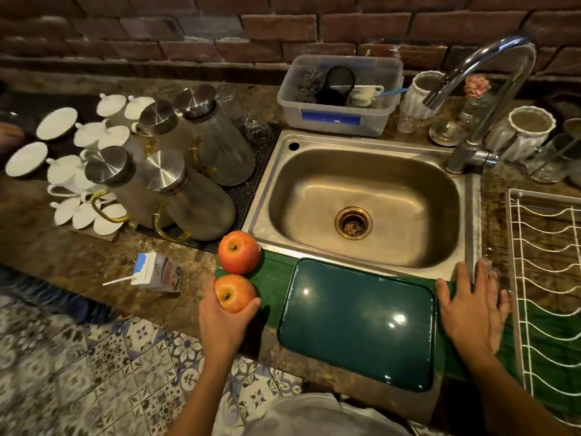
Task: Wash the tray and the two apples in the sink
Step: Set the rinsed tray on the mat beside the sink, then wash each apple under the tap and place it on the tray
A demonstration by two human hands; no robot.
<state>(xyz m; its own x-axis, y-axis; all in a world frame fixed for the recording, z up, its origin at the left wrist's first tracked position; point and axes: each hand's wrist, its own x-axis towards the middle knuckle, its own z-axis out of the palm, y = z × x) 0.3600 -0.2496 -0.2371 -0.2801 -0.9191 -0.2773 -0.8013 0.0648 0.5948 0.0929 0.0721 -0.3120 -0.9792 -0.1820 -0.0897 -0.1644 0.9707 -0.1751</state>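
Mottled stone worktop [78, 262] with inset steel sink [364, 209]. Lying on it: green mat [273, 284] bearing tray [358, 322] and apple [239, 252], milk carton [158, 272], black mat [245, 190] under jugs [188, 184], wire rack [547, 278].

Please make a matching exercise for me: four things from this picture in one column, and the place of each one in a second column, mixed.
Things:
1. dark green rectangular tray
2. red-orange apple farther from the person
3. small white and blue drink carton with a straw
4. clear plastic storage box

Places:
A. behind the steel sink, by the brick wall
B. on the counter in front of the sink
C. left of the two apples
D. beside the sink's near left corner

Pairs: 1-B, 2-D, 3-C, 4-A
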